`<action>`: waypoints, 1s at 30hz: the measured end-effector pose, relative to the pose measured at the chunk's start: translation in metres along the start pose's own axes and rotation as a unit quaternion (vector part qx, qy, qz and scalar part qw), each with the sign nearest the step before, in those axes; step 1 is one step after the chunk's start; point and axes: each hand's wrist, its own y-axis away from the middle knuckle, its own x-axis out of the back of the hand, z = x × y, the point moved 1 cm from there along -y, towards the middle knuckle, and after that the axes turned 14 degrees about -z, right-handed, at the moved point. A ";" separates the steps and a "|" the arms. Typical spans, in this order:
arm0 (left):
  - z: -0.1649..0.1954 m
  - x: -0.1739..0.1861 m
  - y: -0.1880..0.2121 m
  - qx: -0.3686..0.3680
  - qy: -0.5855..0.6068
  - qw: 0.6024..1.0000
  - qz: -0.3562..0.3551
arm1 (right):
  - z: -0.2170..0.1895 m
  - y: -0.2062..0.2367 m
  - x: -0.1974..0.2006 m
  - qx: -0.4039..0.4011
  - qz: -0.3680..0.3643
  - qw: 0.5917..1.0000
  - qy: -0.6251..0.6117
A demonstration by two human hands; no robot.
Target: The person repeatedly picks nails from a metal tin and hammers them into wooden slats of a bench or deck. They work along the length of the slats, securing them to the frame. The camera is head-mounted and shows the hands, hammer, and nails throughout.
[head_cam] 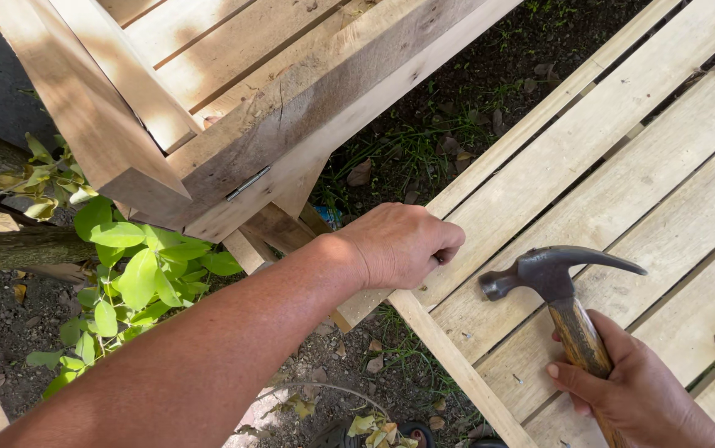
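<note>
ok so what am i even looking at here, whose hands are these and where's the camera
There is no machine here: these are one person's two bare hands, filmed by a camera worn on their head and looking down. The right hand grips the wooden handle of a claw hammer, its steel head raised just above a slatted panel of pale wooden boards. The left hand is closed, pinching at the edge of that panel; what its fingers hold is too small to tell. Another wooden frame stands behind, with a leafy plant and bare soil below.

pale tan pallet slats (623, 166) at three o'clock; dark grey hammer head (550, 270) on brown streaked handle (580, 340); bright green leaves (137, 265) at nine.
</note>
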 end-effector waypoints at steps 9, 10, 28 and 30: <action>-0.006 0.011 0.001 -0.033 0.086 0.996 0.020 | -0.045 0.035 -0.022 -0.111 0.092 0.926 0.350; -0.006 0.012 0.002 -0.026 0.095 0.995 0.013 | -0.047 0.034 -0.023 -0.124 0.090 0.923 0.354; -0.008 0.003 0.009 0.038 0.106 0.993 0.041 | -0.051 0.035 -0.021 -0.114 0.074 0.922 0.362; -0.012 0.003 0.013 0.016 0.035 0.996 0.077 | -0.051 0.034 -0.021 -0.118 0.074 0.925 0.354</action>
